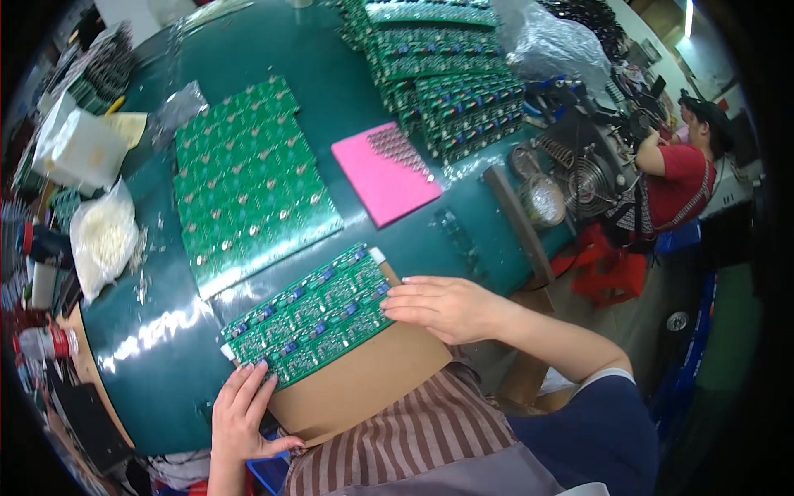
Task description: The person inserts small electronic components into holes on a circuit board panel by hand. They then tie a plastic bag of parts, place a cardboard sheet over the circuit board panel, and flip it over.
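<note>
A green circuit board panel (310, 314) with small blue and grey parts lies on a brown cardboard sheet (372, 376) at the near edge of the dark green table (165, 347). My left hand (241, 412) rests flat with its fingertips on the panel's near-left corner and on the cardboard. My right hand (442, 306) lies flat, fingers together, pressing the panel's right edge. Neither hand grips anything.
A large bare green circuit panel (248, 186) lies beyond, a pink pad (385, 174) with small parts to its right, and stacks of populated boards (447, 74) at the back. A bag of white parts (103, 240) sits left. A person in red (682, 178) works at far right by a fan.
</note>
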Tool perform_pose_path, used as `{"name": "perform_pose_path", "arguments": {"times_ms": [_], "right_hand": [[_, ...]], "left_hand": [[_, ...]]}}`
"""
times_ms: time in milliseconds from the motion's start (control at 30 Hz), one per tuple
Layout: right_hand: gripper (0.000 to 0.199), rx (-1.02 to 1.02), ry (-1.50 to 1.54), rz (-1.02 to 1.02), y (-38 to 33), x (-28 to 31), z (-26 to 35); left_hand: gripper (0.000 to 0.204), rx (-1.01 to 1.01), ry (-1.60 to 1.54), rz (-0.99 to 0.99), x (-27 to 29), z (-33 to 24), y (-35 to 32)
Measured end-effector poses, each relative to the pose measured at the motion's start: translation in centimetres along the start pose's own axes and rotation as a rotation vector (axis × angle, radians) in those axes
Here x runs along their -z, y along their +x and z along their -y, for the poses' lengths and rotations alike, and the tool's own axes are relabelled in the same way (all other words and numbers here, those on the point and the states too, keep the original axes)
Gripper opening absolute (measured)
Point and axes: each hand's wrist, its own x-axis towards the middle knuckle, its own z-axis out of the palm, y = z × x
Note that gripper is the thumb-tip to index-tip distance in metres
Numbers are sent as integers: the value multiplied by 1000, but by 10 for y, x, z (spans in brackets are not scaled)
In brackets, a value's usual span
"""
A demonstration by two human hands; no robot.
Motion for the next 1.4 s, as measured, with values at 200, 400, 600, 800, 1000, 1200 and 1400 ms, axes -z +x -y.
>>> {"name": "perform_pose_path", "arguments": {"times_ms": [200,400,600,800,1000,1200,1400], "right_hand": [[38,-305,414,-331,-4,11,-3],[17,-1013,1124,-1631,-99,55,-47],[15,-1138,1637,-1658,-196,58,-112],[56,-1144,615,-1786,-262,83,-149],[87,-1249,758,-1777,-244,91,-178],[63,-1310,-207,-1482,-333,42,-201],[40,-984,1598,-1294,-219,37,-127]], "left_hand": [[70,-28,31,-85,-2,14,18],[62,28,30,-221,-10,13,18],[47,184,45,-498,-18,9,-7],[31,736,259,-1149,-41,12,-82],[35,1004,1199,-1287,-74,50,-169],[46,1534,214,-1395,-109,89,-195],[32,1091,-962,-1706,-128,62,-197]]}}
